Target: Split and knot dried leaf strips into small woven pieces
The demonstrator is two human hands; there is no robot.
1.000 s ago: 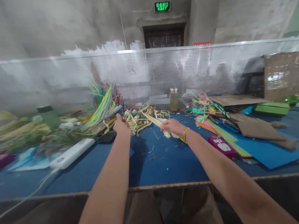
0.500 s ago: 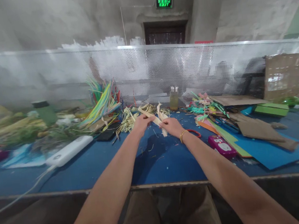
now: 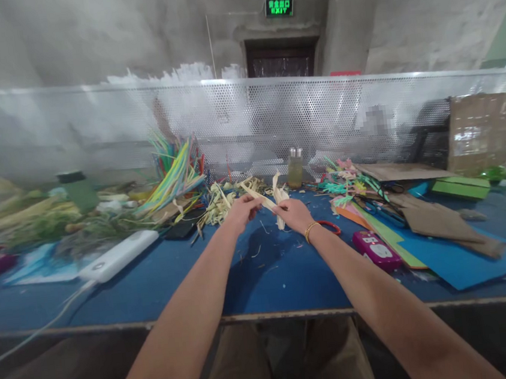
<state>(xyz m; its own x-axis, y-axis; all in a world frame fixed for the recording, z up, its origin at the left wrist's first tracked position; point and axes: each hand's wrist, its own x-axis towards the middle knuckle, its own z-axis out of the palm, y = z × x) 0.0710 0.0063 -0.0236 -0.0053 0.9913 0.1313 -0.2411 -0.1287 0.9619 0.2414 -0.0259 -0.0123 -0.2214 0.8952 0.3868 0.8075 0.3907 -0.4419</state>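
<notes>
Over the middle of the blue table (image 3: 262, 273), both hands meet on a bundle of pale dried leaf strips (image 3: 268, 198). My left hand (image 3: 242, 210) pinches one strip that slants up to the left. My right hand (image 3: 292, 214), with a gold bracelet at the wrist, is closed round the bundle, whose ends stick up and hang below the fist. Just behind the hands lies a loose heap of the same pale strips (image 3: 222, 202).
A white power bank (image 3: 119, 256) with a cable lies at left beside greenery. Coloured strips (image 3: 177, 172) fan up at the back left. A small glass bottle (image 3: 295, 169) stands by the perforated metal screen (image 3: 340, 120). Coloured paper, cardboard and a pink box (image 3: 375, 249) crowd the right.
My left hand left the heap at the back and came right to join the right hand on the bundle. The right hand lifted the bundle slightly off the table.
</notes>
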